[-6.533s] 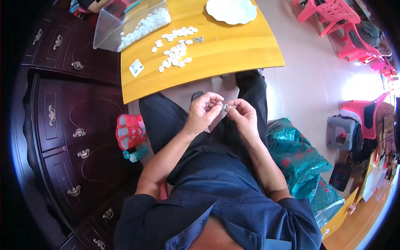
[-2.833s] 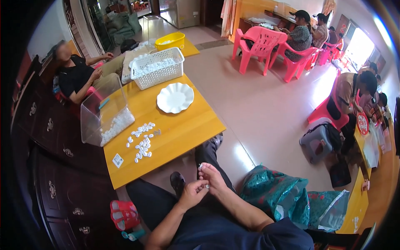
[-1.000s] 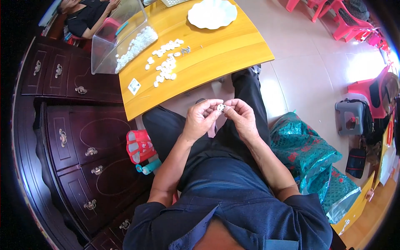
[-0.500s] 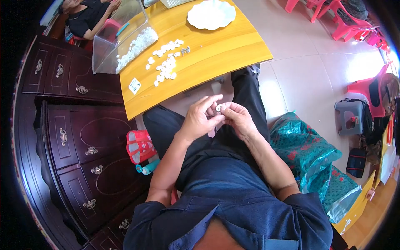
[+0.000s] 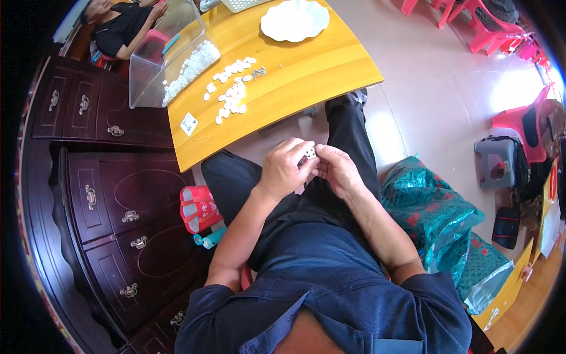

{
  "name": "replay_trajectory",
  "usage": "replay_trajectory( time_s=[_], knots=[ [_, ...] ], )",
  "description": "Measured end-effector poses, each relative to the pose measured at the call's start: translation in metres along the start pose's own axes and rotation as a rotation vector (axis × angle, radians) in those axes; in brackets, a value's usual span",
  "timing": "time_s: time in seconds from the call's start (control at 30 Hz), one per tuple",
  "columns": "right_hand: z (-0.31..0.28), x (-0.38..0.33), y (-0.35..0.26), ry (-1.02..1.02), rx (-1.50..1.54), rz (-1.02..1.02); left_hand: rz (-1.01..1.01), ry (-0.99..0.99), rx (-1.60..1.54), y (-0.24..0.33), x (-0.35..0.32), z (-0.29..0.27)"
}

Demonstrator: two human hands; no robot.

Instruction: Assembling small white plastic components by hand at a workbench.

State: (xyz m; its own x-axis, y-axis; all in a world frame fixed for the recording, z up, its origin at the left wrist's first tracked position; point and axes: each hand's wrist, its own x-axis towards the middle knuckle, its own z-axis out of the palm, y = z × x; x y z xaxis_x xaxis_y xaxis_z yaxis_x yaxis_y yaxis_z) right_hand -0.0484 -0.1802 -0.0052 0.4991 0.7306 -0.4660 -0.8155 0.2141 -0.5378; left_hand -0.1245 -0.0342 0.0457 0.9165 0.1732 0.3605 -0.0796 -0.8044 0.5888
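A small white plastic piece with dark holes in its face is up between my hands, above my lap. My left hand is closed, thumb and fingers pinching the piece from its left side. From the other side my right hand grips it too, with thumb and fingertips at its right edge. On the wooden table ahead lie several loose white oval pieces in two loose groups. Small grey metal screws lie beside them.
A clear plastic bin holding many white pieces stands at the table's left. A white scalloped plate and a printed card lie on the table. Dark drawers flank my left, a green bag my right. Another person sits far left.
My left fingers, stretched out before, have closed around the white piece. It has turned so its face with the holes shows. My right hand keeps its grip.
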Motion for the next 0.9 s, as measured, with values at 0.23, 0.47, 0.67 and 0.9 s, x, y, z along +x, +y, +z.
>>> replay_trajectory(
  time_s=[0.23, 0.47, 0.67, 0.9],
  knots=[
    [0.005, -0.002, 0.001, -0.021, -0.012, -0.024, 0.03, -0.012, 0.005, -0.003, 0.001, -0.001],
    [0.008, -0.005, 0.005, 0.022, -0.056, -0.146, 0.122, 0.043, 0.059, -0.002, 0.002, 0.004],
    [0.014, -0.009, 0.006, 0.136, -0.135, -0.22, 0.166, 0.053, 0.049, -0.004, 0.002, 0.008],
    [0.016, -0.004, 0.007, 0.128, -0.211, -0.353, -0.135, -0.031, -0.168, 0.008, 0.005, 0.002]
  ],
)
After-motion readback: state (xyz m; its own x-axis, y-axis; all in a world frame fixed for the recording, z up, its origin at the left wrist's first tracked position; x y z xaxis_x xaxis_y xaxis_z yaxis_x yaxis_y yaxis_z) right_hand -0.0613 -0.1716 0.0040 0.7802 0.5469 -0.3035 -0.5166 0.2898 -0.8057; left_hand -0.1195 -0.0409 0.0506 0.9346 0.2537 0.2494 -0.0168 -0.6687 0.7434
